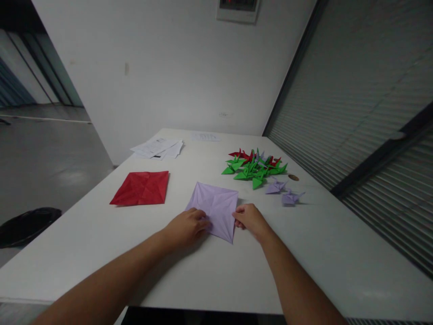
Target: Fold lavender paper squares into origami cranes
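A square sheet of light purple origami paper (218, 205), marked with many crease lines, lies unfolded on the white table. My left hand (189, 225) is closed over its left edge, with bent fingers on top of the sheet; the thumb is mostly hidden. At the right edge, my right hand (249, 220) pinches the paper between thumb and fingers. Two folded purple paper cranes, a nearer one (290, 197) and a farther one (275, 186), stand to the right beyond my right hand.
A creased red origami sheet (144, 187) lies to the left. Green and red paper cranes (252, 169) are heaped at the back right beside a small brown disc (293, 177). Printed papers (158, 146) lie far left. A black-lined bin (29, 225) stands past the left edge; blinds (372, 113) border the right.
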Demonstrator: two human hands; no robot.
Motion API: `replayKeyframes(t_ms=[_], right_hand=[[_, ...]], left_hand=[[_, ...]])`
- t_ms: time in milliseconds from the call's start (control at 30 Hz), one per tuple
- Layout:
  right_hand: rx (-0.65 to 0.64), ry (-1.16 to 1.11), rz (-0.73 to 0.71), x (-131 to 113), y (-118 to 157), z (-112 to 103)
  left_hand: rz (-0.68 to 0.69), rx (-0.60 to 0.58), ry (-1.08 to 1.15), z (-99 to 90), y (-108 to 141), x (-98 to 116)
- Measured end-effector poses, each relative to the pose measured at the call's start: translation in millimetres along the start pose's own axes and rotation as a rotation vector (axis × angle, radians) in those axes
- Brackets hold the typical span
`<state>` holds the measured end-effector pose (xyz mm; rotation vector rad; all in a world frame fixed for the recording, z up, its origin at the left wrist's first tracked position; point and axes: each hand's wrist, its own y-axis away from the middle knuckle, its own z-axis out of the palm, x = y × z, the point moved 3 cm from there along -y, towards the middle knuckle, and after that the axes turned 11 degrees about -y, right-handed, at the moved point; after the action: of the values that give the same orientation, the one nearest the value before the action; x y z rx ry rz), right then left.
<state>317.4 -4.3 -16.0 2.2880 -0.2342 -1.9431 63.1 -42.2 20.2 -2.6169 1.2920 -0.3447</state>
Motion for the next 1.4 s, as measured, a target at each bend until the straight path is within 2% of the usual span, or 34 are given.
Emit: replayKeyframes(t_ms=[200,367,467,633,800,967,1133,1400], right_hand=[[0.085,-0.086,-0.055,-6,-6,-6],[0.121,-0.506,-0.077,-15,-3,-12],[0.089,-0.703,-0.013,-18,-3,-13],[0.031,-0.896,0.194,-17,-5,-19],[-0.140,-0.960,0.204,-15,-6,-19],[-0.299,-0.956,0.157,-20,2,-2],[-0.372,-0.904,0.157,-30,15,10],[-0.523,-0.845,0.127,-28,22,12]], left_hand=[[0.107,-0.030,-0.010,3.4,3,-6],[0.166,-0.048,0.092,-2.7,7,-11],[0.179,-0.070,0.097,-4.2,9,-12],[0.191,-0.078,0.108,-4.3,11,-14],[0.214,-0.081,0.035,-5.8,12,-14],[0.231,-0.092,-0.008,-6.4,12,-13],[0.224,-0.145,-0.025,-6.1,12,-12],[0.221,-0.147,-0.015,-5.8,12,-12]])
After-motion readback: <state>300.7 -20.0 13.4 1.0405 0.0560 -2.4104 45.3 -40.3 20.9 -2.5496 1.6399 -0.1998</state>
